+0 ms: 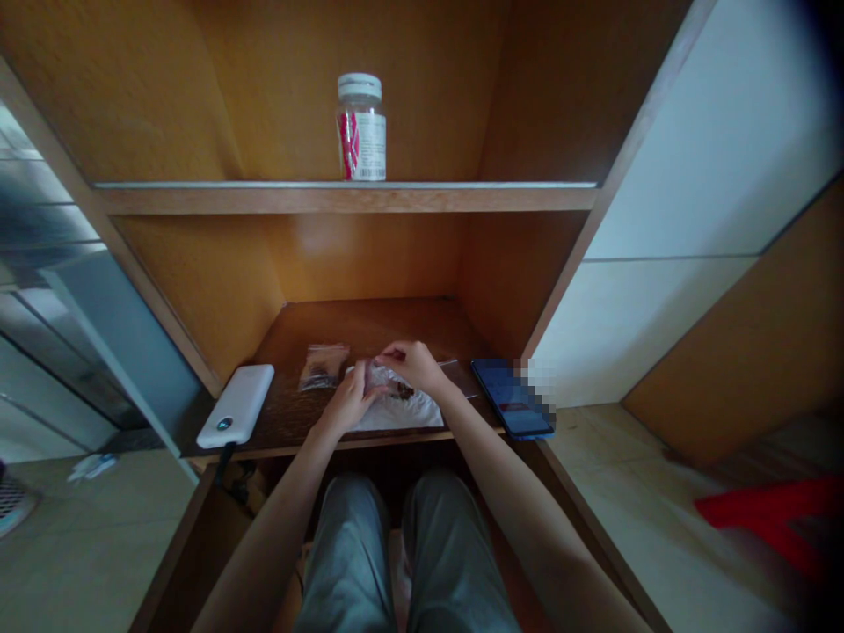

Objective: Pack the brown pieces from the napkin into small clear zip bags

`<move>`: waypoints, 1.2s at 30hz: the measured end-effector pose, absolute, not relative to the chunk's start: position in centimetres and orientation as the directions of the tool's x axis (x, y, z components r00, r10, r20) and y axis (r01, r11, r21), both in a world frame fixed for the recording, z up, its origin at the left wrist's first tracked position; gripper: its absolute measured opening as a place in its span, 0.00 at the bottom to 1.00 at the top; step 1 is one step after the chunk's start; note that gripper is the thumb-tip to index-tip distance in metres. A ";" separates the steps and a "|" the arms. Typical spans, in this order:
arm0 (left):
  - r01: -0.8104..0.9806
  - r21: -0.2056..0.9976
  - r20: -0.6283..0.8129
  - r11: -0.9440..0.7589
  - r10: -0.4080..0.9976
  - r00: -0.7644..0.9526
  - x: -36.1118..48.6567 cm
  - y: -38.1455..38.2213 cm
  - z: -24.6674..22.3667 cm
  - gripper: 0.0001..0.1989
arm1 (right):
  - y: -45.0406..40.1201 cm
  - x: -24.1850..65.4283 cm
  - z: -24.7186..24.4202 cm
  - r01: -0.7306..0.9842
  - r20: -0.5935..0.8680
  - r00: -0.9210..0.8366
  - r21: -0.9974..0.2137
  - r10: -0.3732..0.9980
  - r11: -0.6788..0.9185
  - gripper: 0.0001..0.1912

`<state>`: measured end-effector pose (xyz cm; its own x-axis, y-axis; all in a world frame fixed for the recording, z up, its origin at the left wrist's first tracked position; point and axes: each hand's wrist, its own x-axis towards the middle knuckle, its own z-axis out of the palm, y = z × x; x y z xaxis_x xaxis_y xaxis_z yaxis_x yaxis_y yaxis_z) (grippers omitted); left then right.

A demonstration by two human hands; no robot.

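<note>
My left hand (351,403) and my right hand (415,365) meet over the lower shelf, both closed on a small clear plastic bag (377,374). The right fingertips pinch its upper edge, while the left thumb and fingers grip its left side. Beneath them lies a white sheet (402,415), paper or tissue, with small dark brown pieces (403,391) on it. Just left of my hands is a small clear zip bag (323,366) with dark contents I cannot make out. Another clear bag (463,376) lies partly behind my right wrist.
A white power bank (237,406) with a black cable lies at the shelf's left, a dark phone (511,397) at its right. On the upper shelf (349,200) stands a white-capped jar (362,132). Cabinet side walls rise on both sides; my knees are below the front edge.
</note>
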<state>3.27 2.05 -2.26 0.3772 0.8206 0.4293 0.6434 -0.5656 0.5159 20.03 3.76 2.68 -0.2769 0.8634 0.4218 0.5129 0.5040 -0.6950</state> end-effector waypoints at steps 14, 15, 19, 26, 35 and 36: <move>0.617 0.538 0.452 -0.575 0.814 0.364 3.5 1.8 -1.9 0.23 | 3.5 21.9 1.8 0.800 0.149 -0.357 -0.462 0.922 0.384 0.10; 0.615 0.539 0.454 -0.575 0.814 0.364 3.5 1.8 -1.9 0.23 | 3.4 21.9 1.8 0.828 0.105 -0.368 -0.415 0.924 0.377 0.11; 0.617 0.544 0.452 -0.569 0.818 0.356 3.5 1.9 -2.1 0.23 | 3.0 21.6 1.6 0.852 0.043 -0.390 -0.362 0.920 0.379 0.13; 0.614 0.551 0.464 -0.565 0.819 0.337 3.5 2.0 -2.2 0.24 | 3.4 21.1 1.0 0.848 0.068 -0.353 -0.398 0.933 0.350 0.09; 0.623 0.551 0.456 -0.555 0.826 0.332 3.5 2.0 -2.4 0.25 | 3.8 21.5 0.6 0.763 0.162 -0.305 -0.549 0.939 0.342 0.08; 0.625 0.549 0.456 -0.554 0.826 0.332 3.5 2.1 -2.5 0.25 | 3.9 21.5 0.5 0.741 0.174 -0.300 -0.577 0.938 0.344 0.08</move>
<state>3.47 2.06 -2.48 0.3318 0.8260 0.4557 0.6254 -0.5543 0.5492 21.51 3.86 0.45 -0.3003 0.9379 0.1737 0.7407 0.3440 -0.5770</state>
